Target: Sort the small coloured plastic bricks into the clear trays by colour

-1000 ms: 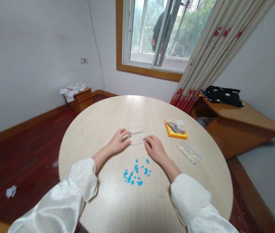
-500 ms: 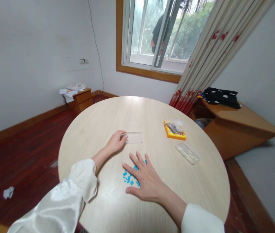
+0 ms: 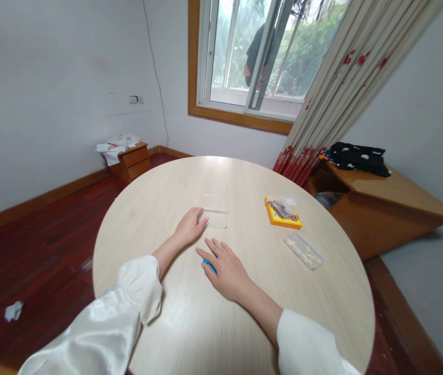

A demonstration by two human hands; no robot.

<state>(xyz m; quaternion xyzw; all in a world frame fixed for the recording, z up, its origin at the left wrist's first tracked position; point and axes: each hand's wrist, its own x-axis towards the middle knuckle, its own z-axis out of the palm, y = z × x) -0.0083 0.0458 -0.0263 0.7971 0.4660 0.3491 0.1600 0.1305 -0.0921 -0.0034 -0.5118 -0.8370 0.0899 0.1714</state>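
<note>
A clear, shallow plastic box [image 3: 216, 219] lies on the table in the head view. My left hand [image 3: 190, 228] is closed on its left edge, the thumb at the near side. Closer to me, my right hand [image 3: 227, 270] rests low over the table with its fingers stretched out and the thumb apart. Small blue pieces [image 3: 209, 266] show between that thumb and the forefinger. The palm and fingers cover any others, so their number is hidden. A thin transparent edge, perhaps a lid [image 3: 214, 196], lies just beyond the box.
On the right of the round table [image 3: 147, 203] lies a yellow box [image 3: 286, 221] with a clear case on top. Nearer is another clear plastic box [image 3: 303, 250] holding pale pieces. A tilted wooden cabinet [image 3: 362, 224] stands beyond the right edge.
My right hand has moved up and left toward the box, its fingers drawn closer together. The scattered blue pieces are now mostly hidden under it. My left hand stays at the box.
</note>
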